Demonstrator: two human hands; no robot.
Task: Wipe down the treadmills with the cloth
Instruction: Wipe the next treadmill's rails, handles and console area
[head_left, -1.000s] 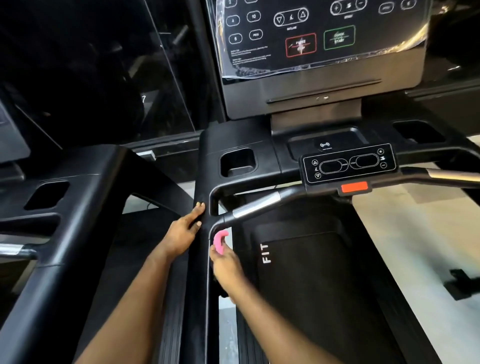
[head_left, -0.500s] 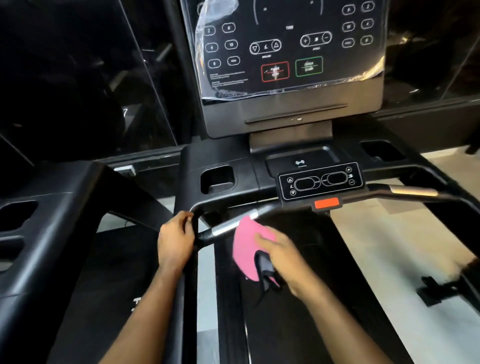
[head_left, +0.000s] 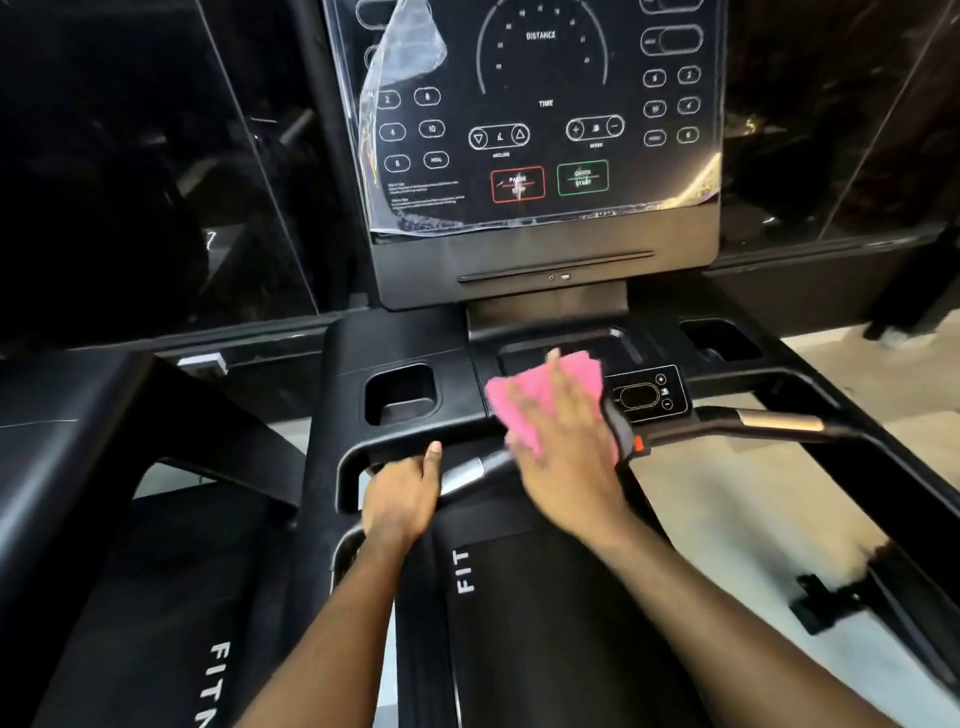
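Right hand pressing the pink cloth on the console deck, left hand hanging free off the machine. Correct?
Not quite. The left hand is not free: it grips the handlebar, as the head view shows. The right hand does press the pink cloth on the console deck.

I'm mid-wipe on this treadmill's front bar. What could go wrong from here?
The right hand presses the cloth against the small button panel, so a button may get pressed. The orange clip by the cloth's edge could be knocked loose. The screen's plastic film is peeling at its top left, and wiping there may snag it.
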